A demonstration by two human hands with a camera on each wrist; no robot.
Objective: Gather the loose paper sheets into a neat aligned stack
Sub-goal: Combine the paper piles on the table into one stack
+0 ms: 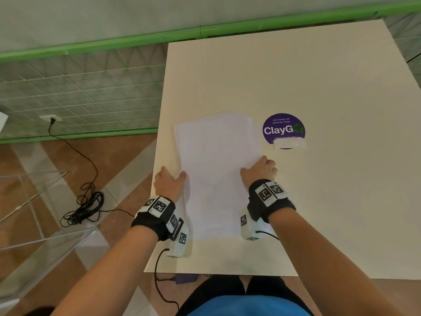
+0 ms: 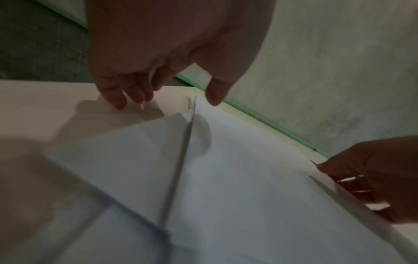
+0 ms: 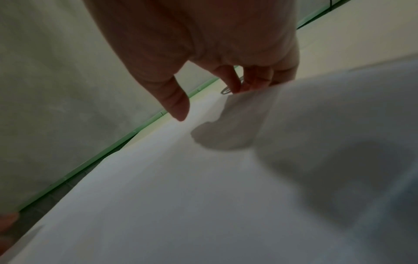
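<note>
A loose pile of white paper sheets (image 1: pixel 216 167) lies lengthwise on the cream table (image 1: pixel 319 76), its far corners fanned out unevenly. My left hand (image 1: pixel 169 181) stands at the pile's left edge with the thumb on top. In the left wrist view that hand (image 2: pixel 167 85) straddles the raised edge of the sheets (image 2: pixel 237 178), its fingers (image 2: pixel 113 96) straight down on the table side. My right hand (image 1: pixel 259 169) holds the right edge. Its fingers (image 3: pixel 248 84) curl under the lifted paper (image 3: pixel 203 196) and its thumb (image 3: pixel 178 110) hovers just above it.
A round purple ClayGo sticker (image 1: pixel 283 128) is stuck to the table just right of the pile. The table's left edge runs close beside my left hand. A black cable (image 1: pixel 84 206) lies coiled on the floor at the left, below a green rail (image 1: pixel 136 42).
</note>
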